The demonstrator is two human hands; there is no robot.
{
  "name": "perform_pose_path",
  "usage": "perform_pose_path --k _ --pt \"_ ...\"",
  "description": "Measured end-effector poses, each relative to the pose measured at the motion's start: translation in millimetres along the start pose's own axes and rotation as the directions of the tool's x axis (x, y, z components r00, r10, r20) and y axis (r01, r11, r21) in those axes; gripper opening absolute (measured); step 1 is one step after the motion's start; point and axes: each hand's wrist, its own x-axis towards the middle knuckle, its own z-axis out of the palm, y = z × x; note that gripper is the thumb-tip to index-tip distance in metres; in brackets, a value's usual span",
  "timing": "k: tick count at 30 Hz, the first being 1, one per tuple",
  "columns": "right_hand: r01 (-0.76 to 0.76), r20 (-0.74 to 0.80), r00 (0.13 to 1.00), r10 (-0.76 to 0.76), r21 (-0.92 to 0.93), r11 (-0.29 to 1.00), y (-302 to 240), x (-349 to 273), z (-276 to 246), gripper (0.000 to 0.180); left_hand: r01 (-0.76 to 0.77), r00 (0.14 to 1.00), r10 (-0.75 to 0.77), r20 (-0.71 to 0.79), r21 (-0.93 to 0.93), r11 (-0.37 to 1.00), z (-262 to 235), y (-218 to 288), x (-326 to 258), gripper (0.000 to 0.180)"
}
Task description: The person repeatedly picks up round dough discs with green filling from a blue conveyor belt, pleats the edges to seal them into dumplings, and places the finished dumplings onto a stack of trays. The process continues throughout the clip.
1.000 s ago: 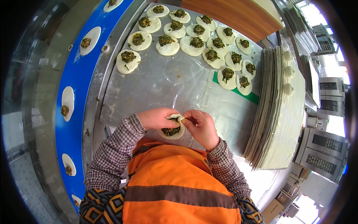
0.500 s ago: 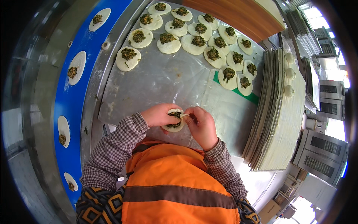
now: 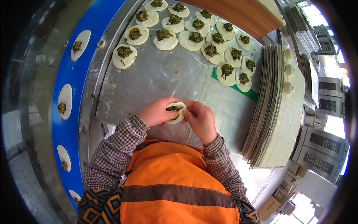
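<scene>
One round of dough (image 3: 174, 120) held over the near edge of the table (image 3: 145, 86), with dark filling (image 3: 173, 108) showing in its middle. Left hand (image 3: 156, 111) curled around one side, fingers gripping it; right hand (image 3: 202, 118) opposite, fingers closed in a pinch on the rim. Probably light, soft and stretchy, likely to tear if pulled thin (more so where damp from the filling). Best supported from below, pinching only at the edge. Pale, smooth dough; chopped, leafy, clumped filling. Farther off, flat filled rounds (image 3: 165, 44) on shiny grey, creased sheeting. At left, a smooth blue belt (image 3: 66, 130); at right, a stack of thin, pale-topped boards (image 3: 279, 130).
</scene>
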Motion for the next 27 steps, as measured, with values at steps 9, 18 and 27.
perform_pose_path --k 9,18,27 --pt "0.227 -0.020 0.967 -0.254 -0.384 0.895 3.3 -1.4 -3.3 0.014 0.060 0.984 -0.088 0.157 0.172 0.983 -8.4 11.7 15.3 0.034" --pt "0.024 -0.067 0.998 -0.022 0.028 0.999 3.8 2.2 1.0 0.010 -0.181 0.971 0.219 -0.098 0.301 0.936 -1.4 -1.7 15.0 0.033" --pt "0.161 -0.008 0.985 -0.171 -0.293 0.942 3.2 -1.0 -4.1 0.008 -0.140 0.989 0.117 0.087 0.351 0.926 -11.3 2.1 28.2 0.037"
